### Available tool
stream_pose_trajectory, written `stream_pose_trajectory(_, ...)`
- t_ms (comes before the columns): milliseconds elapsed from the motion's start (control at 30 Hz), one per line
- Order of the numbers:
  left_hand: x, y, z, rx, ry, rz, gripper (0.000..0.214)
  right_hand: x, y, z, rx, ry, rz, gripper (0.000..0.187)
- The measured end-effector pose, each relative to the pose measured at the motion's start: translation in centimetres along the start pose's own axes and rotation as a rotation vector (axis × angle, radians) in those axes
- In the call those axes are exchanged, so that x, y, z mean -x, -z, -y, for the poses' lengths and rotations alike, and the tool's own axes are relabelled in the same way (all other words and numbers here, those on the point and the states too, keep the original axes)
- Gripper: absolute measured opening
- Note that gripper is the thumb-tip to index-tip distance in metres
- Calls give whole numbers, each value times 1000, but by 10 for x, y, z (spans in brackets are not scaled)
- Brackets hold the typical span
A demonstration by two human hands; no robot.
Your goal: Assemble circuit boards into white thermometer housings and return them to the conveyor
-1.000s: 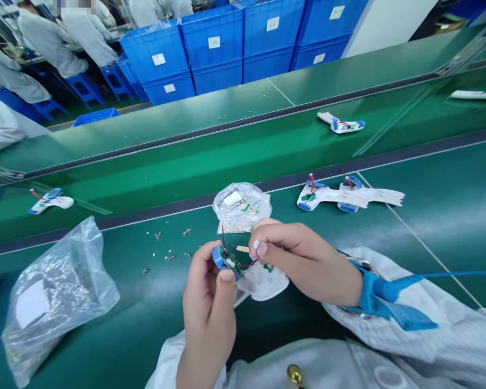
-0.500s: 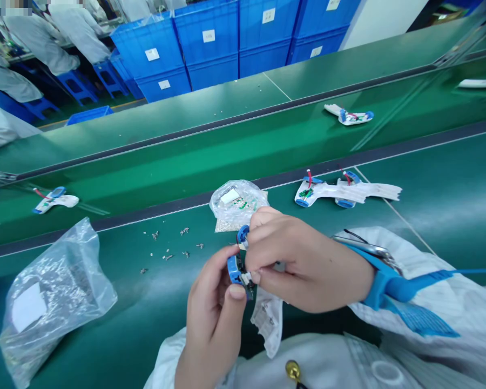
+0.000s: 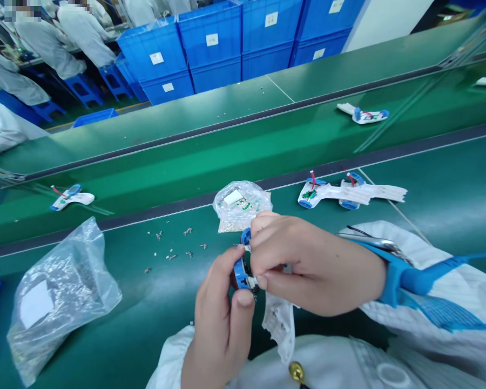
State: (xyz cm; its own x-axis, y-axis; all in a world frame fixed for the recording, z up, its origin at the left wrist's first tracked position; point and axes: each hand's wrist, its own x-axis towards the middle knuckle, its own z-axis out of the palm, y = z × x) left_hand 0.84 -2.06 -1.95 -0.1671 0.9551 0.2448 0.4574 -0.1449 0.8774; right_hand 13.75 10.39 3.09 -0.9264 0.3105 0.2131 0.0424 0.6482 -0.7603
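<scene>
My left hand (image 3: 222, 302) is closed, thumb and index finger pinching a blue plastic frame (image 3: 240, 273) with dark electronics behind it. My right hand (image 3: 285, 259) is closed over the same assembly, its thumb tip against a small white connector (image 3: 252, 282). What else the right fingers grip is hidden under them. Another blue rounded part (image 3: 245, 236) shows beyond the right knuckles. Below the hands hangs the handle of a white plastic half-shell (image 3: 281, 327), its ribbed inside showing. A blue strap (image 3: 405, 283) circles my right wrist.
A clear bag of small parts (image 3: 243, 202) lies ahead, a larger bag (image 3: 65, 297) at left. Several small metal pieces (image 3: 188, 254) are scattered between. White half-shells (image 3: 336, 192) with blue parts lie right; others (image 3: 73, 199) lie on the green belt (image 3: 210, 156). Blue crates (image 3: 210, 43) stand beyond.
Both hands keep their grip on the assembly, with only slight finger movement. The view has shifted a little, and the half-shells on the belt have moved right relative to the bench.
</scene>
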Motion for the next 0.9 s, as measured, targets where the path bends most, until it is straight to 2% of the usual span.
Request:
stream_pose_trajectory(267,3,-5,0,198,107,-50,32,2,0,0,-63,-11,-6,28)
stream_pose_trajectory(433,5,-6,0,217,184,-93,36,0,-1,0,-73,-16,-13,29)
stream_pose_trajectory(600,4,-5,0,116,186,-82,39,0,-2,1,-49,-45,-4,30)
stream_pose_trajectory(733,3,-4,2,54,100,-66,35,1,-2,0,-13,-46,12,31)
stream_pose_trajectory(833,5,0,3,-64,42,-26,35,1,-3,1,42,-56,-6,30)
stream_pose_trajectory(900,7,3,2,-180,36,46,39,1,-4,2,79,-66,-18,29)
